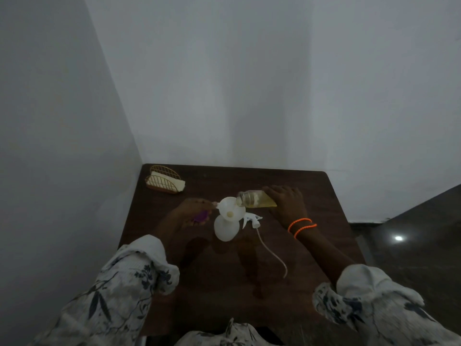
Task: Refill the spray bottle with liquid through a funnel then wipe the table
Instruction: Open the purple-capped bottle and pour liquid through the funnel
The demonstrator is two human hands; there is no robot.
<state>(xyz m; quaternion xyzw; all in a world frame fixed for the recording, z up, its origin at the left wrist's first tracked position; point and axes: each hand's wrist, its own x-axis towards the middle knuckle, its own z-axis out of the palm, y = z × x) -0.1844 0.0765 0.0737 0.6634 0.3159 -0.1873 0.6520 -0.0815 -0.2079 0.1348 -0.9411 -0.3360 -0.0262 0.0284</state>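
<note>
The squat white plastic spray bottle [224,229] stands mid-table with a white plastic funnel [229,207] in its neck. The right hand [287,203] grips a clear bottle of yellow liquid [257,199], tipped with its mouth over the funnel, so refilling looks underway. The left hand [193,212] pinches the funnel's rim and holds a purple cap [200,216] (probably the bottle's). The white trigger head with its tube [252,219] lies beside the bottle, unfitted; wiping the dark wooden table [324,245] remains, perhaps with napkins in the wire holder [164,181].

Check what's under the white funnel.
The white funnel sits in the neck of the white plastic spray bottle, which stands on the dark wooden table. The bottle's opening is covered by the funnel, and its opaque wall hides the fill level.
</note>
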